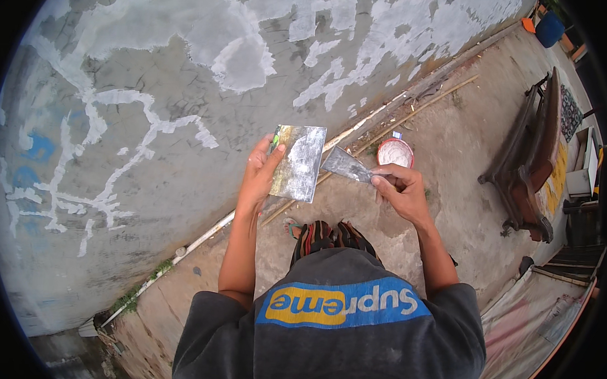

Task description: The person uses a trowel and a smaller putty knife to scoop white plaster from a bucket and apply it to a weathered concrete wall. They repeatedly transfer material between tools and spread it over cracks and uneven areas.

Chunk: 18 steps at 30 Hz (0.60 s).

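My left hand [263, 168] grips the edge of a flat rectangular plastering plate [299, 164], its face smeared with white and yellowish residue. The thumb lies across the plate's left side. In my right hand [400, 191] is a putty knife [348, 165], held by its handle with the wide grey blade pointing left. The blade's end is close to the plate's right edge; whether they touch I cannot tell. Just beyond my right hand, a round tub of white paste [396, 152] with a red rim stands on the ground.
A grey wall [167, 71] with white filler patches rises ahead and to the left. Along its foot run a white pipe [208, 234] and a bamboo pole [440, 95]. Dark carved wooden furniture [528, 160] stands at right, with a blue barrel [550, 30] farther back.
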### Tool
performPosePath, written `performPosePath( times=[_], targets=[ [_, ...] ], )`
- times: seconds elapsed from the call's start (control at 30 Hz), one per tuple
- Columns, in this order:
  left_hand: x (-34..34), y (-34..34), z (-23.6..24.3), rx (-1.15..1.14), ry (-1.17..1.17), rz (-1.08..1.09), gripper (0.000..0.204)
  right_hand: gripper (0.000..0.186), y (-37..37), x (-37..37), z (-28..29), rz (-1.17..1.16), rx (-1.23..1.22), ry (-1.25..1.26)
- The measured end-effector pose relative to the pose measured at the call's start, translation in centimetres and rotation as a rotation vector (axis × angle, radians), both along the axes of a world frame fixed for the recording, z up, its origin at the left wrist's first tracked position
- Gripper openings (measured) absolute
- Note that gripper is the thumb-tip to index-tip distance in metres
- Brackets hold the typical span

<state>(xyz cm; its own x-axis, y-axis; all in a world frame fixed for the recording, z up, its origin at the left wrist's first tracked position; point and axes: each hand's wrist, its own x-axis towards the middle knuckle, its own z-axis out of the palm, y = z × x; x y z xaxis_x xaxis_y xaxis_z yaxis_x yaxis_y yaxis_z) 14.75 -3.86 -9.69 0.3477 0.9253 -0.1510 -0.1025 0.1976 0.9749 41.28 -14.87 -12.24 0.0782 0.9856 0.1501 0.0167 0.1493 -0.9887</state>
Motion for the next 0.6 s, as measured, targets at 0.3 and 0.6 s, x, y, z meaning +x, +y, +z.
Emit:
performPosePath(
  times=[0.3,0.6],
  targets=[
    [0.0,-1.4,1.8,-0.113,-0.118,-0.068,0.036,0.023,0.9,-0.4,-0.8,0.298,-0.295,0.263],
    [-1.9,-0.5,-1.7,0.225,0.289,0.157,0.041,0.02,-2.0,2.0,-7.9,0.15,-0.474,-0.154]
  ],
)
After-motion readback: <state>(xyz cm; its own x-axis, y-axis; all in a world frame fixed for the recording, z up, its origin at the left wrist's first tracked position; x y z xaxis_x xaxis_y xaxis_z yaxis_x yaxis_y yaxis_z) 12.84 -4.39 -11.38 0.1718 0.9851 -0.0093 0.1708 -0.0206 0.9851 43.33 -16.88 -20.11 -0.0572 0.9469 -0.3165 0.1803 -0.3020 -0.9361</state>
